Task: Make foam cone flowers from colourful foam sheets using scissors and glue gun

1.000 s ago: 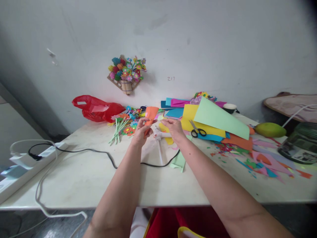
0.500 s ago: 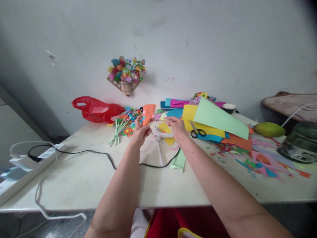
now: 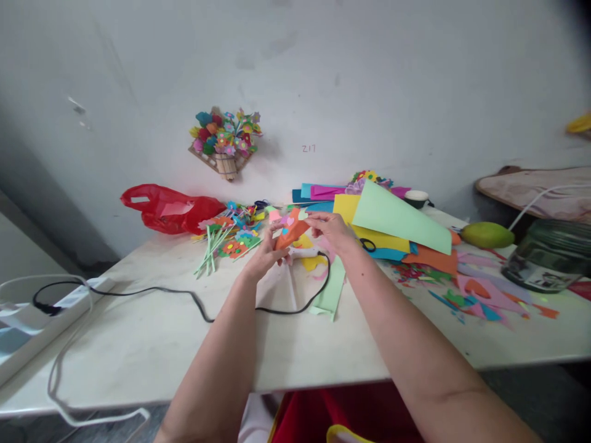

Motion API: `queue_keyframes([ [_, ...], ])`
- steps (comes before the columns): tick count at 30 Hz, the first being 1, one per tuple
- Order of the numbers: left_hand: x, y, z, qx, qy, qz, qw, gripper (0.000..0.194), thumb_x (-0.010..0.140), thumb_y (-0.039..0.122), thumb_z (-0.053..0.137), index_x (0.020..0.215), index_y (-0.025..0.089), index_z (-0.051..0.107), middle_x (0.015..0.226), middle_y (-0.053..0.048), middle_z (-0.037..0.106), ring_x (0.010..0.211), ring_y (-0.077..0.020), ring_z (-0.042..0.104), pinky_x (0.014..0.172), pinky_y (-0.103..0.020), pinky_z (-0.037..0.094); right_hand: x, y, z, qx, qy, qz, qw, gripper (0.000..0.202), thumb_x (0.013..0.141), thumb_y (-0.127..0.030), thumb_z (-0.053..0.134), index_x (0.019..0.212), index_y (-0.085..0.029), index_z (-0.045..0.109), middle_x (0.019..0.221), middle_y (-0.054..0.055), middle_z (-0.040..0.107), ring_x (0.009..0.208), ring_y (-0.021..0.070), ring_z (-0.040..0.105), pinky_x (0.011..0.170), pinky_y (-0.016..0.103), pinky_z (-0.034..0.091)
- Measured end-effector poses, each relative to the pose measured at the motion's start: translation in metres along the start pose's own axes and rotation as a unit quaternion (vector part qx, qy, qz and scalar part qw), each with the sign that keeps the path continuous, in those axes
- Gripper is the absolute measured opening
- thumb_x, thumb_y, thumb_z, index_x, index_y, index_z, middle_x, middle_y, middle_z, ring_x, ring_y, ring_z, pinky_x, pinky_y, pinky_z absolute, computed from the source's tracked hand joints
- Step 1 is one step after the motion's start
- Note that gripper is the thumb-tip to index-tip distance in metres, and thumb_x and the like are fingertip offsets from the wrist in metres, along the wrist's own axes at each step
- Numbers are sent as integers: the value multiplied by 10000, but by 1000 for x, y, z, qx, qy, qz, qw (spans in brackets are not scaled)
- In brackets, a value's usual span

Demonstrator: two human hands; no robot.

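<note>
My left hand [image 3: 266,252] grips an orange foam cone [image 3: 292,234], which lies tilted to the right. Blue and pink dots sit on the cone's side. At its upper right edge, the fingertips of my right hand [image 3: 329,229] are pinched on a small pale green cutout [image 3: 303,215], which appears to touch the cone. A white glue gun [image 3: 302,253] with a black cord rests on the table just below the cone, partly hidden by my left fingers. Beside it lies a strip of light green foam [image 3: 330,289].
Light green stems [image 3: 213,249], foam flowers [image 3: 233,248] and a red plastic bag [image 3: 173,210] lie left. To the right are scissors [image 3: 368,245], foam sheets [image 3: 401,223], scraps [image 3: 484,295], a mango [image 3: 487,235] and a glass jar [image 3: 547,258]. A power strip [image 3: 60,320] borders the left edge.
The orange cone has tipped over to the right from upright. My right hand has brought the pale green cutout against its edge. The camera view has shifted slightly right.
</note>
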State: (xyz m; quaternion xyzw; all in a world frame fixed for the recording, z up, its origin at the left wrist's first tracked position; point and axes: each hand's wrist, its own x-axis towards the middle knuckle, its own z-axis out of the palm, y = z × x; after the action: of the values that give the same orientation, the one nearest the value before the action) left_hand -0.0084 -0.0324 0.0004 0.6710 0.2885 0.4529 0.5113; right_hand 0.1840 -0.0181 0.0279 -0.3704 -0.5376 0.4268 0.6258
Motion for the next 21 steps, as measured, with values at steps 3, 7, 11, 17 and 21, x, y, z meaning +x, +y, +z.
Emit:
queue_keyframes([
  [3, -1, 0, 0, -2, -14, -12, 1000, 632, 683, 180, 667, 1206, 276, 325, 811, 16, 627, 577, -143, 638, 481, -211, 400, 0, 4, -5, 5, -34, 27, 999, 230, 576, -335, 739, 689, -140, 691, 476, -23, 556, 448, 88, 471, 500, 249, 397],
  [7, -1, 0, -3, -81, -34, -37, 995, 627, 633, 201, 728, 1134, 290, 360, 1050, -39, 637, 743, -194, 687, 626, -280, 495, -2, 0, -7, 5, -59, 21, 998, 175, 574, -286, 735, 655, -138, 689, 529, -8, 608, 498, 92, 524, 569, 257, 444],
  [11, 3, -2, -5, -155, -18, -81, 984, 558, 701, 483, 694, 1127, 265, 406, 1050, -77, 657, 748, -223, 693, 621, -308, 511, -5, -4, -4, -10, -103, 22, 994, 138, 572, -262, 730, 615, -139, 683, 527, -8, 616, 523, 99, 555, 606, 259, 469],
  [17, 6, -12, 1, -217, -45, -109, 969, 612, 756, 682, 504, 1117, 190, 559, 861, -90, 695, 646, -198, 674, 620, -310, 530, -9, 1, 10, -24, -176, 28, 984, 119, 593, -236, 718, 640, -136, 673, 549, -20, 608, 512, 94, 549, 561, 241, 447],
  [21, 7, -15, 5, -249, -28, -141, 958, 574, 799, 656, 459, 937, 127, 635, 730, -83, 674, 548, -155, 626, 580, -296, 540, -12, 5, 19, -22, -208, 43, 977, 127, 624, -247, 699, 643, -127, 659, 521, -22, 582, 487, 85, 527, 529, 231, 424],
])
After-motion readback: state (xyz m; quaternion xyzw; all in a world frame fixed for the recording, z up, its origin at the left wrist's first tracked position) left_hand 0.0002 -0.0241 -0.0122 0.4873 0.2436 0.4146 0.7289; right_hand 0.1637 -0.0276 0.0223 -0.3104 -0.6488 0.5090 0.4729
